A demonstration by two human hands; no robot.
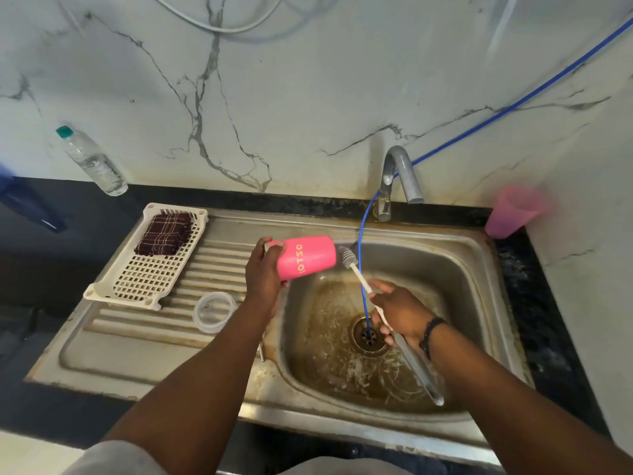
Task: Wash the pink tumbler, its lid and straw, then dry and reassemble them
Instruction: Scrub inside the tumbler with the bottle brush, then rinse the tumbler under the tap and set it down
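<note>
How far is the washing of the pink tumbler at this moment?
Done: the lid is off and lies on the drainboard. In hand: the left hand holds the pink tumbler sideways over the sink; the right hand holds the bottle brush outside it. Left: drying with the cloth, reassembling.

A single wide-angle view from the person's head looks steeply down and forward over a steel sink (479, 255), close enough that both forearms fill the lower frame. The left hand (263, 275) gripping the pink tumbler (308, 257) sits near centre; the marble wall (308, 97) curves above it.
</note>
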